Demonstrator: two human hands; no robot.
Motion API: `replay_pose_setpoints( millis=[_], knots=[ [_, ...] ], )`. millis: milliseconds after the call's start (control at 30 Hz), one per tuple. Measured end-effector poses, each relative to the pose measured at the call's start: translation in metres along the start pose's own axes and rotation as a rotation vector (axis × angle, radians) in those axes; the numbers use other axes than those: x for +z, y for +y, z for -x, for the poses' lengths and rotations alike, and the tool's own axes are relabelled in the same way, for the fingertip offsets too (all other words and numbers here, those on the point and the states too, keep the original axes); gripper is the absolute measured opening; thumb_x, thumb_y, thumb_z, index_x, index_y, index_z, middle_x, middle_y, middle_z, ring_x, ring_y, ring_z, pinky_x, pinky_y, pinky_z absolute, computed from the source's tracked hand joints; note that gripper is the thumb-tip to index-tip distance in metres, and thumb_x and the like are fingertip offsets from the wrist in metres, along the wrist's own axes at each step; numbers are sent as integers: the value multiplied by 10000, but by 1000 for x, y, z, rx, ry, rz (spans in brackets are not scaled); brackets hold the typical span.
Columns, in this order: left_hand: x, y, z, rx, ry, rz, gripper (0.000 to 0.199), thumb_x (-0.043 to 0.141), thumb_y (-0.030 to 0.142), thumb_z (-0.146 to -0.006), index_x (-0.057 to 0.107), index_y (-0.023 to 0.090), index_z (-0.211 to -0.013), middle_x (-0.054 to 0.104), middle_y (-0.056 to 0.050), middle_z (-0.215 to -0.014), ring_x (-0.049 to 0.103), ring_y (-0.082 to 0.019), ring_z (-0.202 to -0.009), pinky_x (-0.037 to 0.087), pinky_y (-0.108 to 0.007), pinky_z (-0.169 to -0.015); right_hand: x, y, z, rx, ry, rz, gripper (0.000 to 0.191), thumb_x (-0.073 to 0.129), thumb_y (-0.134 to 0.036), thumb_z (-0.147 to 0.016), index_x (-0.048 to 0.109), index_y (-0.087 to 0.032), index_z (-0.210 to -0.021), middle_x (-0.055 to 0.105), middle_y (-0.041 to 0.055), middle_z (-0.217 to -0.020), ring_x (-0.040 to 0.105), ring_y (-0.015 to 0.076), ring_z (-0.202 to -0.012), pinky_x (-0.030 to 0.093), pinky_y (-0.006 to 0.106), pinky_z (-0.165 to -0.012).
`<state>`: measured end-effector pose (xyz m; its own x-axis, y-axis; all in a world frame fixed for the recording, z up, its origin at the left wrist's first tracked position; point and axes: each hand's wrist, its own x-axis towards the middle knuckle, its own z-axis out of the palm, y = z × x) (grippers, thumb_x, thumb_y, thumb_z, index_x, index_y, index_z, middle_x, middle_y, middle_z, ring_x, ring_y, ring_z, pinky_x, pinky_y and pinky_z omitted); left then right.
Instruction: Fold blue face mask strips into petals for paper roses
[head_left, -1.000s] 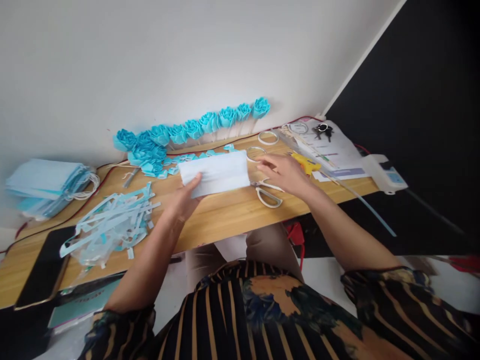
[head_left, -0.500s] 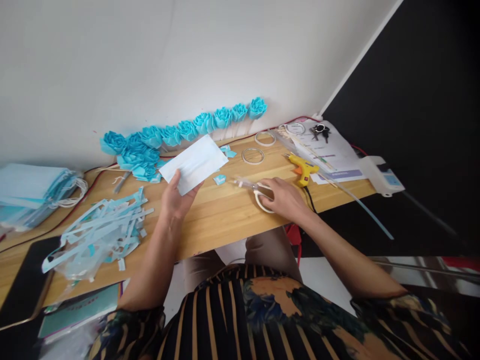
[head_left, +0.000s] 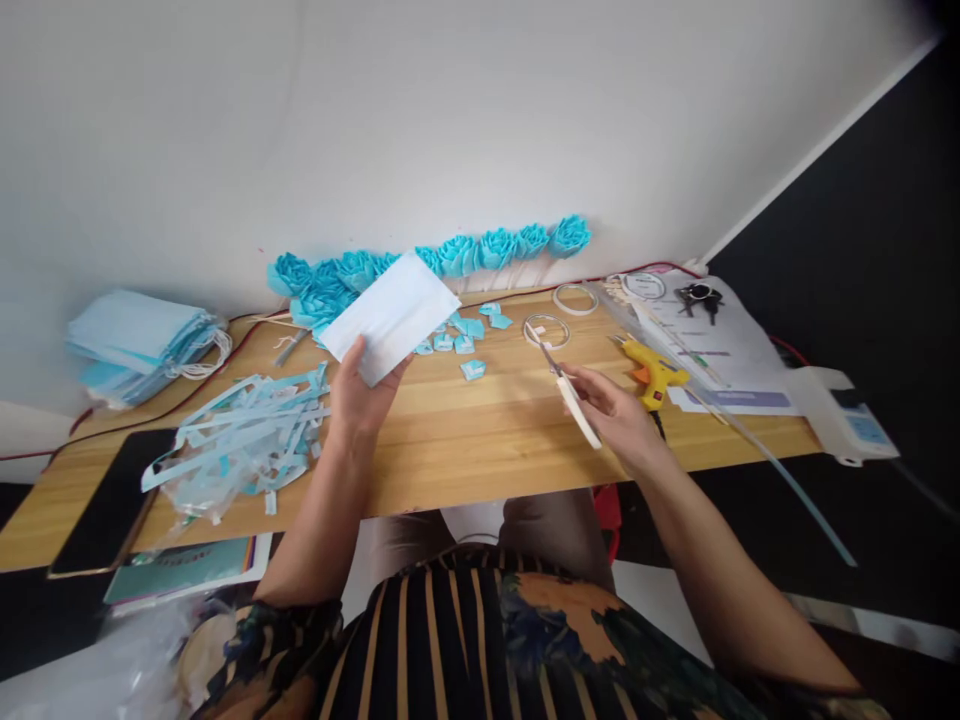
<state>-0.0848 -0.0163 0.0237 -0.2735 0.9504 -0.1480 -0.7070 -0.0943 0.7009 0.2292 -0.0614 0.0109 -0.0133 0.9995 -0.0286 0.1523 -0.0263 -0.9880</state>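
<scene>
My left hand point(head_left: 361, 392) grips a pale blue face mask sheet point(head_left: 394, 315) by its lower left edge, thumb on top, held above the table. Scissors point(head_left: 576, 402) with white handles are in my right hand point(head_left: 611, 410), blades pointing up and away, off the tabletop. Between the hands lie small folded blue pieces point(head_left: 472, 370). Behind the sheet, blue fabric flowers point(head_left: 459, 256) stand in a row along the wall, some hidden by the sheet. Left of my left hand is a heap of cut strips point(head_left: 247, 435).
A stack of blue masks point(head_left: 142, 340) and a black phone point(head_left: 112, 500) are at the left. A yellow glue gun point(head_left: 654, 375), tape rings point(head_left: 575, 299), keys point(head_left: 701, 298) and printed papers point(head_left: 739, 350) lie at the right. The table's front edge is close to my body.
The scissors have come up off the table in my right hand and turned, blades now pointing away. My left hand still holds the sheet. The view has shifted left.
</scene>
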Motion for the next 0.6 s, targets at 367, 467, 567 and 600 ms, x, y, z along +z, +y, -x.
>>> replay_pose_setpoints(
  millis=[367, 467, 567, 600],
  knots=[
    [-18, 24, 22, 107, 53, -49, 342, 601, 97, -732, 642, 247, -1037, 730, -17, -1090, 624, -225, -1178, 596, -317, -886, -5, -9, 11, 128, 15, -227, 481, 806, -433, -683, 699, -307, -1135, 716, 50, -1084, 678, 192, -871, 567, 318, -736],
    [-29, 34, 26, 200, 40, -89, 356, 648, 110, -713, 636, 248, -1041, 732, -13, -1073, 625, -215, -1178, 580, -313, -917, -8, -5, 10, 159, 32, -271, 454, 831, -411, -657, 715, -326, -1088, 726, 35, -1052, 674, 181, -824, 566, 305, -700],
    [-37, 34, 28, 215, 25, -102, 416, 697, 118, -690, 633, 239, -1083, 723, -28, -1115, 626, -226, -1174, 578, -336, -923, -5, -3, 10, 184, 22, -336, 422, 852, -414, -625, 736, -332, -1023, 732, 29, -1009, 668, 177, -802, 557, 285, -649],
    [-39, 33, 29, 213, 13, -105, 434, 709, 121, -687, 632, 235, -1098, 719, -35, -1133, 620, -232, -1182, 575, -349, -930, -4, -3, 10, 187, 12, -347, 414, 856, -416, -621, 740, -335, -1010, 732, 26, -996, 665, 173, -801, 555, 278, -644]
  ],
)
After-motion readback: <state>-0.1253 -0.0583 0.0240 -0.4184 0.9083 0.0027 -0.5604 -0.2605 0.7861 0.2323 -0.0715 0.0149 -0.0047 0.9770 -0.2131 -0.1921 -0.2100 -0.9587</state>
